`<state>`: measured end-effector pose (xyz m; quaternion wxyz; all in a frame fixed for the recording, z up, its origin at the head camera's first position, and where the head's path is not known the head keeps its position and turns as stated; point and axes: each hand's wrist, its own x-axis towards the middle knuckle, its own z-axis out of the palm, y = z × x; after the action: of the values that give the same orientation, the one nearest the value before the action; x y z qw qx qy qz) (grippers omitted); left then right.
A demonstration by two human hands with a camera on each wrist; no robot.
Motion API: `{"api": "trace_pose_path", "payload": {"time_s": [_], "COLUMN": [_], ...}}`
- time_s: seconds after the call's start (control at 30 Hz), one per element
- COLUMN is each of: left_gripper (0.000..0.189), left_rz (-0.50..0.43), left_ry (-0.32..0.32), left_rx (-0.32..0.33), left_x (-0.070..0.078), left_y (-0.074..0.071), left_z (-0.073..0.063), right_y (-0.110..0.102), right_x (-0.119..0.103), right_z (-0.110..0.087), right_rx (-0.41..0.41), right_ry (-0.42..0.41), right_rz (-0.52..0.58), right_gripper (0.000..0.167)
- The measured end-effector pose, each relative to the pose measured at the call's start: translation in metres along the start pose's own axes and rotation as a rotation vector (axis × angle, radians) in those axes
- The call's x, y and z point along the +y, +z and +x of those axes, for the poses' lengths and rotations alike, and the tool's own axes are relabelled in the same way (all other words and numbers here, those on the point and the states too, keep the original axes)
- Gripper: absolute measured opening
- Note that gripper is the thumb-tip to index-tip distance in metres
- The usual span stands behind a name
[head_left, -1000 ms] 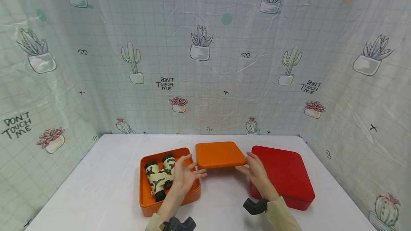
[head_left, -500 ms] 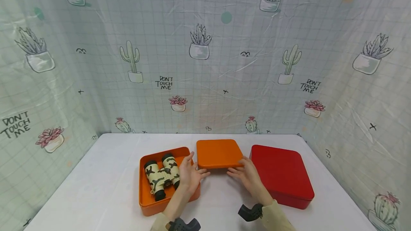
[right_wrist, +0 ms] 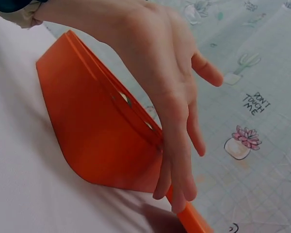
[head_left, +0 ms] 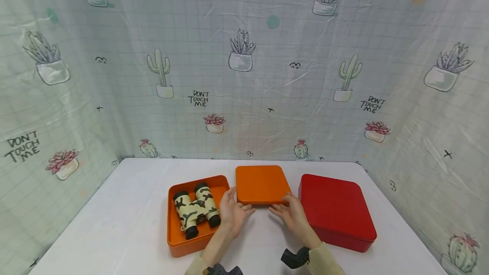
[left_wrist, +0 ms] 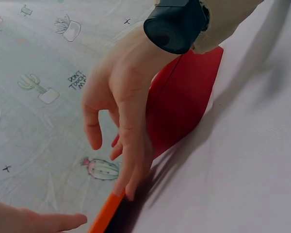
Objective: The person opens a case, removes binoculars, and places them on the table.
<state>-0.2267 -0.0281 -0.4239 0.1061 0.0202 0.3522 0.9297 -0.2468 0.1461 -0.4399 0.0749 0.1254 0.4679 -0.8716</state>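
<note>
An orange lid [head_left: 261, 183] lies low over the white table between two boxes. At its near left corner is my left hand [head_left: 231, 215], fingers straight and spread, fingertips at the lid's front edge. My right hand [head_left: 295, 217] is at the near right corner, its fingers extended under the front edge. Both wrist views show fingertips touching the lid's thin edge, a dark shadow beneath; whether that edge rests fully on the table I cannot tell. Left of the lid stands an orange box [head_left: 187, 248] containing camouflage-patterned binoculars [head_left: 188, 214].
A closed red box [head_left: 336, 207] stands just right of the lid and my right hand. White table surface [head_left: 95, 224] extends to the left and in front. A cactus-print curtain [head_left: 244, 92] hangs behind and along both sides.
The lid has come down from a tilted, raised pose to lie flatter and lower. Both hands have moved down with it, and the left hand has shifted right, uncovering the binoculars.
</note>
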Motion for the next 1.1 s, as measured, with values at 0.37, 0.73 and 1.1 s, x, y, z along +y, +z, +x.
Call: {"api": "trace_pose_path", "payload": {"time_s": [0.37,0.73,1.1], "left_gripper": [0.061,0.062,0.062], "left_rz": [0.054,0.079,0.067], "left_ry": [-0.020,-0.050,-0.061], "left_rx": [0.000,0.038,0.044], "left_x": [-0.0054,-0.0071,-0.0037], "left_y": [0.0014,0.0017,0.0029], "left_z": [0.0018,0.0030,-0.0001], "right_y": [0.0005,-0.0047,-0.0042], "right_x": [0.0027,0.0048,-0.0005], "right_z": [-0.0005,0.0004,-0.0033], "right_rx": [0.003,0.020,-0.007], "right_ry": [0.012,0.014,0.053], "right_rz": [0.001,0.009,0.046], "right_gripper": [0.067,0.065,0.065]}}
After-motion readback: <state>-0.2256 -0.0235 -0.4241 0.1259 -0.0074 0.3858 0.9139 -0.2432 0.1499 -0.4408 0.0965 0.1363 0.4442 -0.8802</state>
